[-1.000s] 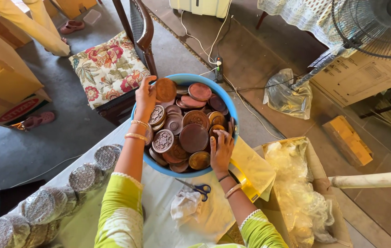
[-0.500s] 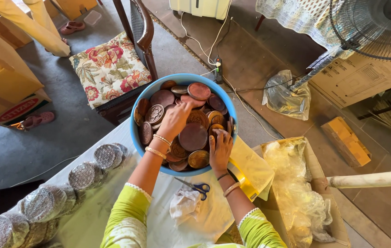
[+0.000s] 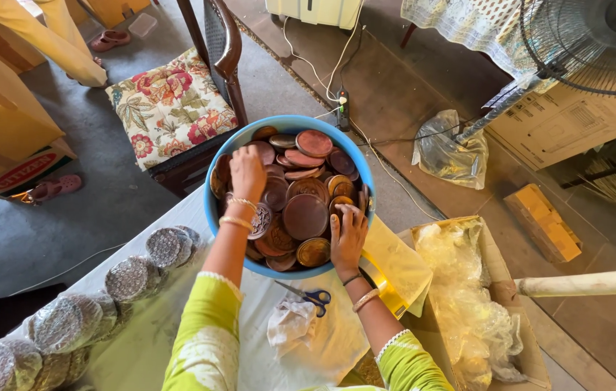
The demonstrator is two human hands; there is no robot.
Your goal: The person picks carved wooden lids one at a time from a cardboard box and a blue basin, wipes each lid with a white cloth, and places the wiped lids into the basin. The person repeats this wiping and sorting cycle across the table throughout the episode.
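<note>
Nearby, scissors (image 3: 313, 295) beside basin (image 3: 290, 124).

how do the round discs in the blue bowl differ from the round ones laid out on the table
The discs in the blue bowl are bare brown and coppery, heaped loosely; both hands reach among them. The discs on the table are wrapped in silvery foil, set in an overlapping row, untouched. Both kinds are flat and round.

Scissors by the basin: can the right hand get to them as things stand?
Probably yes. The scissors lie uncovered on the white cloth, just below the blue basin. The right hand rests on the basin's near rim right above them, with nothing between; the crumpled rag sits beside them, not on them.
</note>
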